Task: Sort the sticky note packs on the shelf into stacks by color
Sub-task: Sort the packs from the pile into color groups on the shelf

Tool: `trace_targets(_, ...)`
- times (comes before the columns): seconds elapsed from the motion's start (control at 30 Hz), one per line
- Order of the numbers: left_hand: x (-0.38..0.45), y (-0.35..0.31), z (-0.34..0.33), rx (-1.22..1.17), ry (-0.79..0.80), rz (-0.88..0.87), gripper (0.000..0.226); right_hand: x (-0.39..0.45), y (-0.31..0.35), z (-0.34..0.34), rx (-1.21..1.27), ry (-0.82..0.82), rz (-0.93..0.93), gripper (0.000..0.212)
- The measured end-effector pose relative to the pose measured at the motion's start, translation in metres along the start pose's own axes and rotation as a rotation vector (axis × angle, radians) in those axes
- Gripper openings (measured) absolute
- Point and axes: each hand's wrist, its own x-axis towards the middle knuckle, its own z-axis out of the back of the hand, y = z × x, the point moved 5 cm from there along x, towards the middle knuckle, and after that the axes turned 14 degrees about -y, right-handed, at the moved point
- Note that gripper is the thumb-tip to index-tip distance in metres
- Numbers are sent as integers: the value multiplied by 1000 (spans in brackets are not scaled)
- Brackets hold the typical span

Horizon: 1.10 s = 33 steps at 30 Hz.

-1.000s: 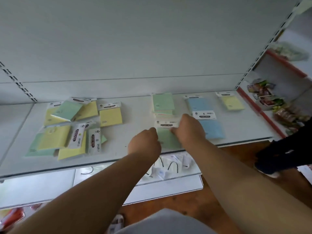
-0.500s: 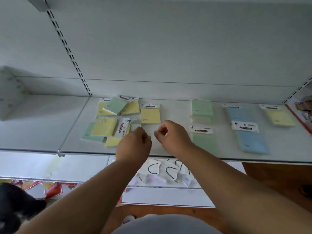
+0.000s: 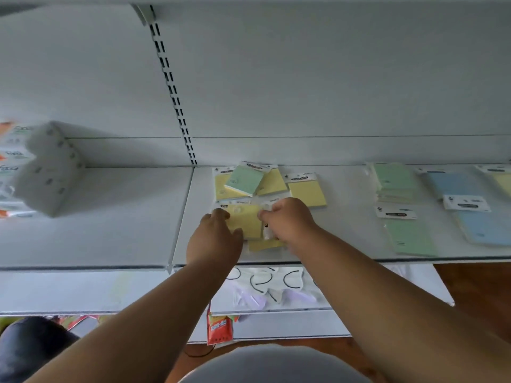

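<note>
A mixed heap of sticky note packs lies mid-shelf. My left hand (image 3: 215,236) and my right hand (image 3: 290,221) both touch a yellow pack (image 3: 246,221) at the front of the heap, fingers on its left and right edges. Another yellow pack (image 3: 265,244) pokes out beneath. Behind them a green pack (image 3: 244,179) lies tilted on top of yellow ones, and a single yellow pack (image 3: 307,192) sits to the right. Further right stand a green stack (image 3: 394,183), a flat green pack (image 3: 410,236), blue packs (image 3: 481,225) and a yellow pack (image 3: 502,181) at the edge.
The white shelf (image 3: 110,230) has a seam left of the heap. White boxes (image 3: 47,170) stand at the far left. A lower shelf holds white packets with black loops (image 3: 262,280). A red packet (image 3: 219,327) hangs below. A slotted upright (image 3: 171,87) runs up the back wall.
My view swung left and both hands moved from the green pack to the mixed heap, where they now rest on the front yellow pack.
</note>
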Motion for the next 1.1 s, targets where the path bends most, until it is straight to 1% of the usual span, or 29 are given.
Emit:
trace_targets(0.07, 4, 2, 0, -139, 18, 87, 45, -1, 3, 0, 79, -4, -75, 26)
trace_targets(0.13, 9, 3, -1, -310, 69, 227, 44, -2, 3, 6, 196, -19, -144, 21)
trace_targets(0.17, 11, 2, -3, -413, 113, 290, 37, -1, 1, 11, 261, -42, -162, 19)
trace_targets(0.23, 10, -4, -7, -681, 248, 439, 10, 0, 0, 27, 392, -109, -144, 20)
trace_targets(0.27, 8, -11, -8, -837, 308, 523, 4, 1, -1, 36, 452, -149, -122, 19)
trace_targets(0.33, 6, -25, -7, -1078, 344, 674, 20, 3, -8, 56, 464, -266, -113, 21)
trace_targets(0.37, 6, -33, -9, -1142, 342, 709, 24, 3, -13, 66, 437, -309, -137, 24)
trace_targets(0.4, 3, -43, -12, -1172, 351, 708, 26, 3, -19, 74, 439, -308, -173, 25)
trace_targets(0.43, -1, -54, -16, -1177, 366, 678, 25, 2, -25, 81, 491, -276, -212, 23)
trace_targets(0.5, -10, -78, -29, -1104, 402, 558, 14, -3, -34, 97, 657, -211, -303, 22)
trace_targets(0.53, -17, -93, -37, -1068, 427, 498, 10, -6, -40, 108, 728, -221, -343, 26)
trace_targets(0.6, -33, -126, -59, -1036, 505, 398, 12, -8, -62, 138, 831, -310, -395, 33)
trace_targets(0.67, -52, -165, -79, -1000, 564, 302, 16, -6, -90, 174, 876, -395, -400, 40)
trace_targets(0.7, -61, -185, -88, -982, 569, 261, 18, -3, -104, 193, 853, -428, -381, 40)
trace_targets(0.77, -80, -225, -105, -957, 568, 197, 24, 3, -134, 233, 762, -482, -322, 32)
trace_targets(0.8, -90, -247, -115, -943, 573, 162, 23, 10, -152, 253, 742, -506, -300, 27)
trace_targets(0.87, -109, -292, -135, -903, 568, 75, 13, 28, -192, 291, 695, -546, -283, 25)
trace_targets(0.93, -126, -334, -156, -848, 531, 30, 6, 48, -231, 326, 566, -582, -282, 26)
trace_targets(1.03, -153, -387, -185, -708, 498, -17, 10, 75, -277, 375, 401, -589, -266, 42)
trace_targets(1.1, -165, -418, -200, -577, 478, -60, 14, 93, -298, 405, 287, -574, -234, 38)
